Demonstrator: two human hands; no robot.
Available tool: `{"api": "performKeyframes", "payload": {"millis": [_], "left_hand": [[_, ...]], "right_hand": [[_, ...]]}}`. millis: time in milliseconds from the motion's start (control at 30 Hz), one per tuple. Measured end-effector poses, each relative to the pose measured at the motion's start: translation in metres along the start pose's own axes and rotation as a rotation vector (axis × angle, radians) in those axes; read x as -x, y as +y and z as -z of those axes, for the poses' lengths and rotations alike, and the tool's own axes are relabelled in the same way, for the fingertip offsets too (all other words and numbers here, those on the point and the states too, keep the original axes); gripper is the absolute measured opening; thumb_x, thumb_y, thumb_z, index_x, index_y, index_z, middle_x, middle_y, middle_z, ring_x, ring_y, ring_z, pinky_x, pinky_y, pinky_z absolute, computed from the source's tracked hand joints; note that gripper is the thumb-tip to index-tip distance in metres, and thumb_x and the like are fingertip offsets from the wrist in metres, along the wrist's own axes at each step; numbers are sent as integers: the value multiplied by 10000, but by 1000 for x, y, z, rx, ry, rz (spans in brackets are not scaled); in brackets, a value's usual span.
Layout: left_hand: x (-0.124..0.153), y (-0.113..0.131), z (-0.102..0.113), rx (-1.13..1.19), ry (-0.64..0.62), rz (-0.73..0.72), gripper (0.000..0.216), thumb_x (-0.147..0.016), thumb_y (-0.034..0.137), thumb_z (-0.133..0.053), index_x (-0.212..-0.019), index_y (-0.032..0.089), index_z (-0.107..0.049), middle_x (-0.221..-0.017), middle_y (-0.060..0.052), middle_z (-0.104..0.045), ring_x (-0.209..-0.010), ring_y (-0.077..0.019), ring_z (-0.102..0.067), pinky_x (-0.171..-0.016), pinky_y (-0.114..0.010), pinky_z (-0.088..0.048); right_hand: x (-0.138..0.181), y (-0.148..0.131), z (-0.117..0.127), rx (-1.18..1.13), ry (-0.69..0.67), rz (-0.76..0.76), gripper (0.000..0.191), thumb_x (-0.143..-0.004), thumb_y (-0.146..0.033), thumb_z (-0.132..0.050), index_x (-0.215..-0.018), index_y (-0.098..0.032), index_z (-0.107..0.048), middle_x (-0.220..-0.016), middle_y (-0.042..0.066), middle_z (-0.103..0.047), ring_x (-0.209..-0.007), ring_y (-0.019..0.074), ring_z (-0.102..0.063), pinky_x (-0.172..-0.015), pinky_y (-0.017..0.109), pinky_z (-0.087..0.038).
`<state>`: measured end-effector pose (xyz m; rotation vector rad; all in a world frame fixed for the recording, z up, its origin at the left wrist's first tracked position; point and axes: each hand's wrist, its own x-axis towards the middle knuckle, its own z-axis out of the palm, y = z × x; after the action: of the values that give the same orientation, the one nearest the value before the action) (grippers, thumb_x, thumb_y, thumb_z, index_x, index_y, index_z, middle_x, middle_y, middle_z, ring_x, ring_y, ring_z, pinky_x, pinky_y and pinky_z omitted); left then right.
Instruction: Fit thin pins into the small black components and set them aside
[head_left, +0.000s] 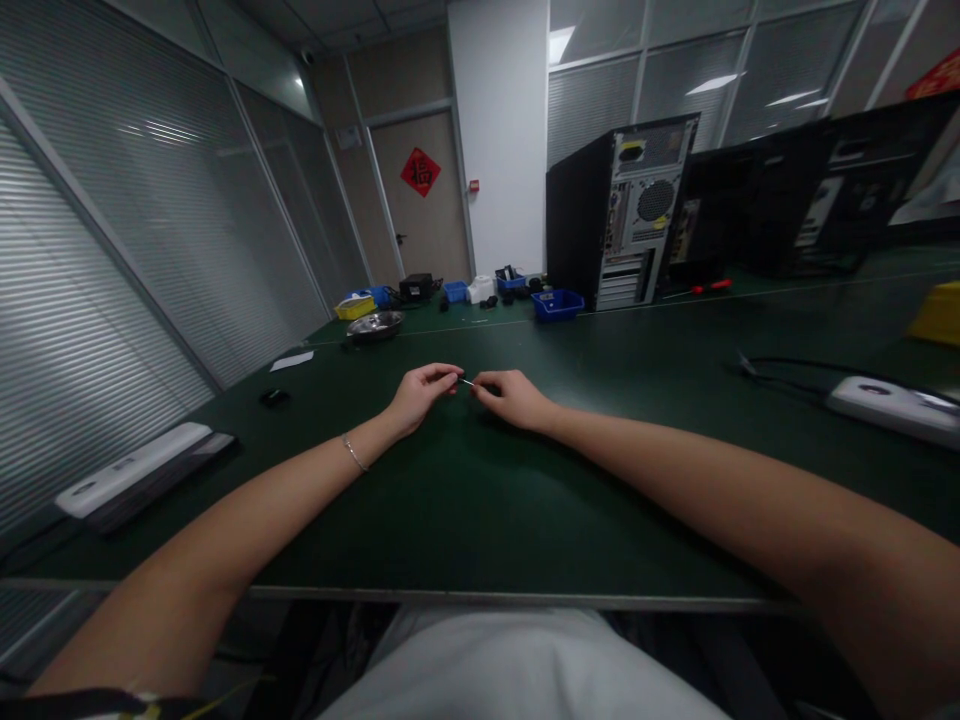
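My left hand (418, 398) and my right hand (519, 402) meet over the middle of the green table (465, 510), fingertips a short gap apart. Between the left thumb and fingers sits a small black piece (461, 377), mostly covered. A thin silvery rod (468, 383) bridges the gap from that piece to the pinched fingertips of my right hand. Both are too small to name, and I cannot tell whether they are joined. A thin bracelet (354, 453) circles my left wrist.
Computer towers (622, 215) stand at the back right, near a blue bin (557, 305) and a red-handled tool (711, 287). A metal dish (375, 326) lies at the back left. White-topped devices (135, 468) flank both sides, and a small black object (274, 397) lies left.
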<state>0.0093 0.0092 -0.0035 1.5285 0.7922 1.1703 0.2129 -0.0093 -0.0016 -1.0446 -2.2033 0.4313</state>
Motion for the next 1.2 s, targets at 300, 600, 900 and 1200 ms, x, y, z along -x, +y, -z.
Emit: {"api": "performKeyframes", "payload": {"millis": [300, 600, 900, 1200], "left_hand": [[1, 4, -1, 14, -9, 76, 273, -703, 264, -736, -918, 103, -691, -915, -91, -656, -755, -135, -590, -735, -275, -464], [-1, 2, 6, 160, -61, 229, 177, -749, 161, -690, -908, 84, -681, -821, -89, -655, -741, -136, -617, -723, -257, -504], [1, 4, 7, 268, -81, 273, 186, -784, 100, -622, -956, 64, -682, -882, -129, -669, -814, -160, -636, -789, -262, -516], [1, 3, 5, 143, -160, 145, 225, -793, 208, -640, -979, 87, -679, -942, -122, -662, -865, -180, -621, -838, -315, -479]], "right_hand": [[3, -4, 1, 73, -20, 2, 290, -886, -357, -455, -988, -192, -672, -788, 36, -653, -631, 125, -521, -574, 235, -328], [3, 0, 0, 35, -23, 49, 283, -876, -351, -466, -971, -193, -680, -791, 27, -648, -639, 120, -515, -596, 231, -338], [0, 4, 2, -80, -55, 89, 287, -879, -333, -455, -950, -164, -675, -846, 31, -662, -745, 143, -555, -689, 248, -385], [0, 1, 3, -119, -48, 97, 283, -881, -322, -455, -905, -147, -675, -783, 17, -639, -689, 124, -531, -646, 237, -368]]}}
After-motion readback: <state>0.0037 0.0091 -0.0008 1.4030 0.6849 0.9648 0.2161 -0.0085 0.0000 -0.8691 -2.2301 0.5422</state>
